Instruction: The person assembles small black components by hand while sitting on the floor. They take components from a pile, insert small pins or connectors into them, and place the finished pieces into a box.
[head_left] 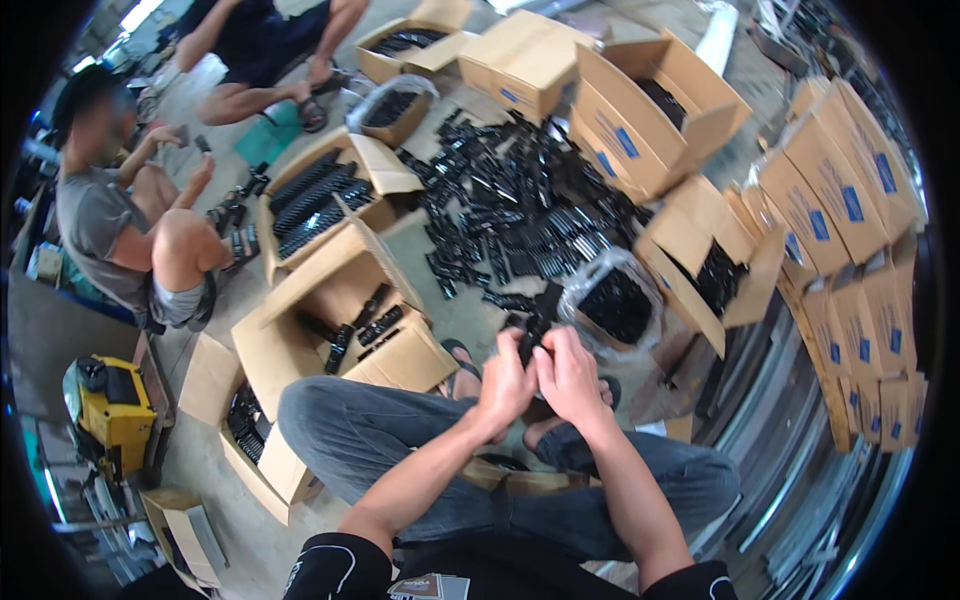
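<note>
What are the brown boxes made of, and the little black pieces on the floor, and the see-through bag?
The boxes look like plain brown cardboard: matte, with folded flaps. The black pieces seem hard and a bit glossy, perhaps plastic or coated metal; the picture cannot settle which. The bag looks like thin clear plastic film, crinkled and shiny. Both hands hold one black piece.

Wearer's clothing: a black short-sleeved top, the sleeves ending above the elbows, with a thin white curved line on the left sleeve. Both forearms are bare down to the left hand (503, 385) and right hand (570, 378); no gloves, watch or rings are visible. Blue-grey denim trousers cover both legs below the hands. Dark open sandals are worn on the feet.
</note>
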